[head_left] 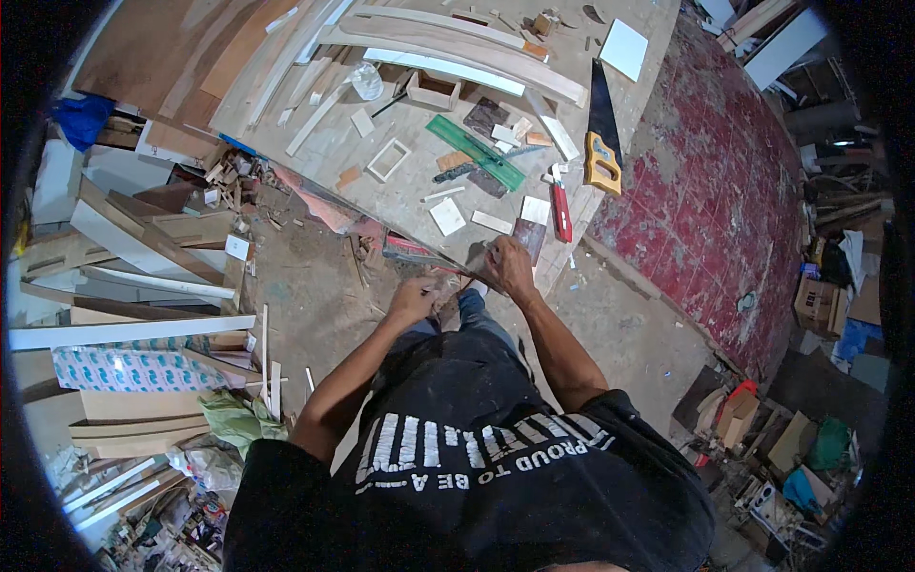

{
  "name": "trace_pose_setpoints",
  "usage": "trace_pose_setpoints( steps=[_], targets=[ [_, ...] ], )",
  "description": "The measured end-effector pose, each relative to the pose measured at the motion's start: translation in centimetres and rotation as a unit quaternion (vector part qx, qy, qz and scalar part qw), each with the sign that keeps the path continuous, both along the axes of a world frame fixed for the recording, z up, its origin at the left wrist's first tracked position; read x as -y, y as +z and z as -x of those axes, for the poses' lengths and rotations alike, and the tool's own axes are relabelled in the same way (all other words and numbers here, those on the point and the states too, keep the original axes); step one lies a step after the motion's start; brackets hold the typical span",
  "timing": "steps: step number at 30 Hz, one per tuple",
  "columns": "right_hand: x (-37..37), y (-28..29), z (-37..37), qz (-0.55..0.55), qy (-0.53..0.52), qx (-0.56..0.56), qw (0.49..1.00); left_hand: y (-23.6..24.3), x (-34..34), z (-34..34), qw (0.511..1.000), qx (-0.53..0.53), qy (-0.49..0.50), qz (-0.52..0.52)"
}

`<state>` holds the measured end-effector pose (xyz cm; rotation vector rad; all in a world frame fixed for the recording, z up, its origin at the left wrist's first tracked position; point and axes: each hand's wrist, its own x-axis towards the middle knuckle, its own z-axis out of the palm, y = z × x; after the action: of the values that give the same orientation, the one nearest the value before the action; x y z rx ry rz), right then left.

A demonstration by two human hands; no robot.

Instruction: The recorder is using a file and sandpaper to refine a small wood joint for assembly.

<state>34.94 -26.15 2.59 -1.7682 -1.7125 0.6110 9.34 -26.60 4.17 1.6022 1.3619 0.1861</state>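
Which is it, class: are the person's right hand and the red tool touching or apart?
Apart. The head view shows a brown piece and some bare tabletop between the right hand and the red tool.

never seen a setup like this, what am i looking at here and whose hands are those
There is no machine here: the picture comes from a wide fisheye camera worn on a person's head, looking down, so straight edges bend near the rim. The black shirt below is the wearer's, and so are both bare hands. On the worktable lie long wood strips, a handsaw, a green ruler-like strip and a red cutter. The left hand is in front of the table, the right hand at its near edge. Both have curled fingers; anything held is too small to make out.
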Motion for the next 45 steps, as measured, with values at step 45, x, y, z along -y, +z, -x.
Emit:
trace_pose_setpoints(
  steps=[45],
  targets=[
    [-0.3, -2.6, -0.2, 0.034, 0.043, 0.031, 0.998, -4.5, -5.1, -11.4, 0.969, 0.174, 0.143, 0.098]
  ],
)
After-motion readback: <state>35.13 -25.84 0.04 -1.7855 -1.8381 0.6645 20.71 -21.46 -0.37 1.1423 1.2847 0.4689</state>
